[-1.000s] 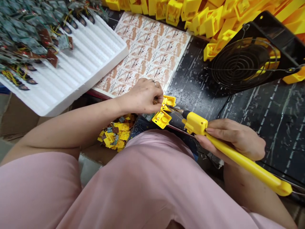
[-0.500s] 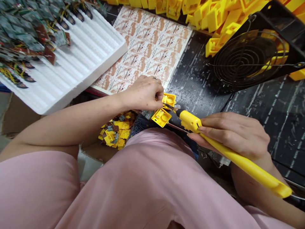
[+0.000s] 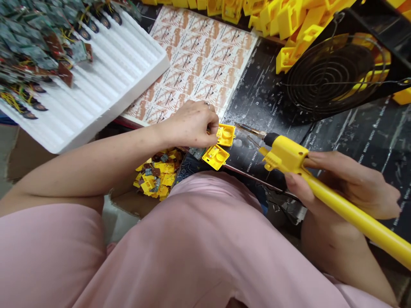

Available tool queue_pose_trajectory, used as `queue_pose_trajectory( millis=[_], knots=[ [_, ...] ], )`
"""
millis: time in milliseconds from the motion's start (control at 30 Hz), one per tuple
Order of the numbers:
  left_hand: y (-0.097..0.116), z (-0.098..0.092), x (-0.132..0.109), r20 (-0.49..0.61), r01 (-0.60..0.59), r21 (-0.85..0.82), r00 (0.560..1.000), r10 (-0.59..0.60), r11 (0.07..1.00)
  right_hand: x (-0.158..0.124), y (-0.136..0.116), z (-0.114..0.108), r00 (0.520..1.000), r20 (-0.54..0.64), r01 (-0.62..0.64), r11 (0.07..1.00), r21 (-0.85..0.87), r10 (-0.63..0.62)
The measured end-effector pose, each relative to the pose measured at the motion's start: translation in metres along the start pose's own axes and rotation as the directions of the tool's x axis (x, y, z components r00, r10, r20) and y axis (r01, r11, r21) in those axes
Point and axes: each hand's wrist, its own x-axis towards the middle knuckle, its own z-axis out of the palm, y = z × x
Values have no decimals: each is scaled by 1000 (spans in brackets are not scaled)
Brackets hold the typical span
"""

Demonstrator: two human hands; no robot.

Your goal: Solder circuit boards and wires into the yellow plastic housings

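Observation:
My right hand (image 3: 349, 188) is wrapped round a yellow soldering iron (image 3: 285, 156), whose metal tip points left, just right of a small open yellow case (image 3: 226, 135) at the table's edge. Tip and case are apart. My left hand (image 3: 195, 124), with a ring on one finger, is closed in a pinch at that case's left side; what its fingertips hold is hidden. Just below lies a second yellow case (image 3: 216, 157) with a round perforated grille inside. A bit of green circuit board (image 3: 196, 152) shows under my left hand.
A white foam tray (image 3: 128, 60) bears many circuit boards with wires and round parts. Printed sheets (image 3: 199, 55) lie on the black table (image 3: 257, 94). A black fan (image 3: 327, 81) stands at right before a pile of yellow cases (image 3: 289, 21). Below my left forearm is a heap of yellow parts (image 3: 157, 177).
My right hand has drawn the soldering iron back to the right, so its tip has left the upper yellow case. My left hand has hardly moved.

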Motion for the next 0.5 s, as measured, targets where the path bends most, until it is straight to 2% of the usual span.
queue_pose_trajectory(
  millis=[33,200,333,433,500],
  knots=[
    [0,1,0,0,2,-1,1000,-2,1000,-2,-1,2,998,-49,34,999,-3,-34],
    [-1,3,-2,14,20,6,1000,-20,1000,-10,-6,12,963,-256,-91,995,-28,81],
    [1,-14,-11,-29,14,12,999,-14,1000,-17,-1,11,925,-379,-65,995,-73,33],
    [9,-22,-15,-57,-89,-7,994,88,996,-17,2,10,884,-467,-75,989,-131,5],
    [16,-15,-14,1,-226,-2,974,226,974,-13,2,11,819,-573,-66,984,-165,-41]
  ],
)
